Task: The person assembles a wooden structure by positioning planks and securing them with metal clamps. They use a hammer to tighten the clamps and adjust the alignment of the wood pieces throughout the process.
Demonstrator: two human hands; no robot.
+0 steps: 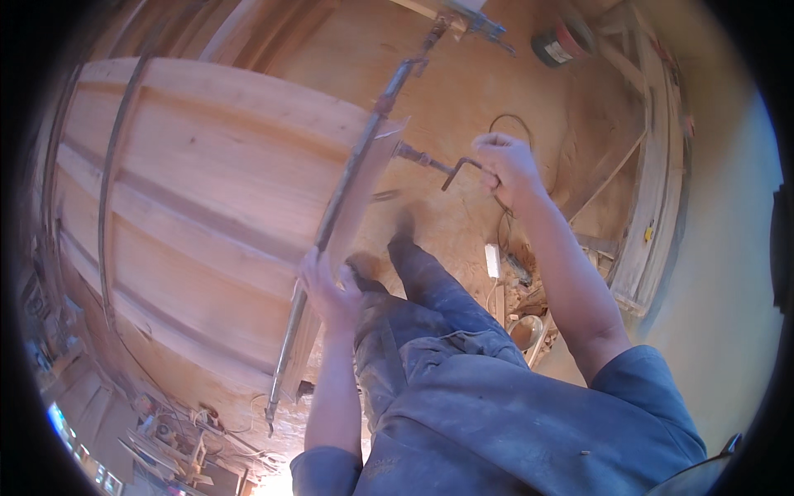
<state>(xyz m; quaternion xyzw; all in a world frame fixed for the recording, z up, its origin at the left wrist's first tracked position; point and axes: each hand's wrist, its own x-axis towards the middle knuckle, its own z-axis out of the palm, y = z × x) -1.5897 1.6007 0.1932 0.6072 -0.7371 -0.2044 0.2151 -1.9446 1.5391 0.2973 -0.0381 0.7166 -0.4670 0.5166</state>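
A large wooden panel (240, 174) with raised rails lies to my left, and a long metal bar clamp (347, 178) runs along its near edge. My left hand (331, 289) is closed around the lower part of the clamp's bar, beside the panel's edge. Out to the right, a threaded screw (418, 155) ends in a bent crank handle (453, 172). My right hand (509, 165) is closed on the end of that crank, its fingers curled in and slightly blurred. How the screw joins the clamp is partly hidden by the panel's edge.
More metal clamp bars (116, 182) cross the panel at the far left. A dark bucket (562, 45) stands at the far right, near a wooden frame (653, 190) by the wall. Cables, scraps and a round container (525, 332) lie on the dusty floor right of my legs.
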